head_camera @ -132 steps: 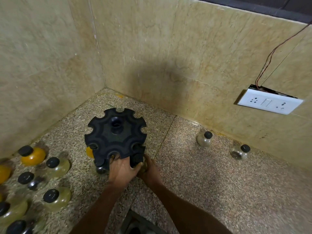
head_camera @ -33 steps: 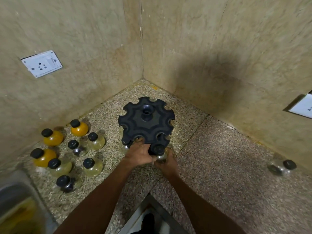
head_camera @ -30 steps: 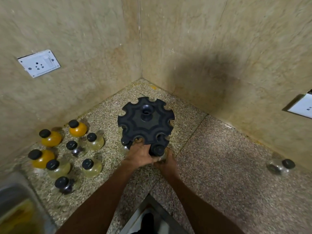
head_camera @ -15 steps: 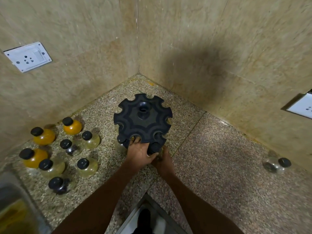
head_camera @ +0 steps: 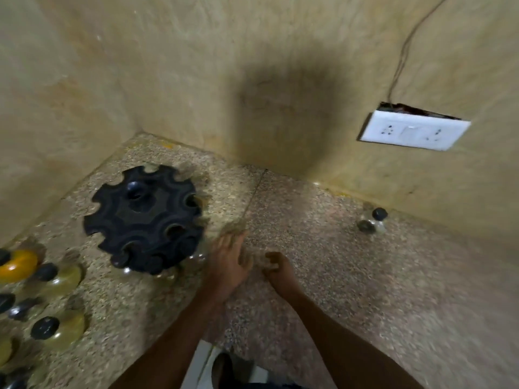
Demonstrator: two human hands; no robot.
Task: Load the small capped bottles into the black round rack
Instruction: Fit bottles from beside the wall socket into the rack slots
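Note:
The black round rack (head_camera: 143, 220) stands on the speckled stone counter (head_camera: 309, 248) near the corner, with black-capped bottles seated in its front slots (head_camera: 153, 263). My left hand (head_camera: 229, 262) hovers just right of the rack, fingers straight, holding nothing. My right hand (head_camera: 279, 269) is beside it with loosely curled fingers and nothing in it. Several small capped bottles, yellow and orange (head_camera: 59, 276), stand at the left edge. One clear capped bottle (head_camera: 370, 221) stands alone at the right near the wall. The frame is blurred by motion.
Beige stone walls meet in a corner behind the rack. A white socket plate (head_camera: 412, 130) with a loose wire sits on the right wall. The counter's front edge runs between my forearms (head_camera: 207, 357).
Both hands have let go of the rack and moved right, away from it. The camera has swung to the right, bringing the right wall socket and the lone clear bottle into view.

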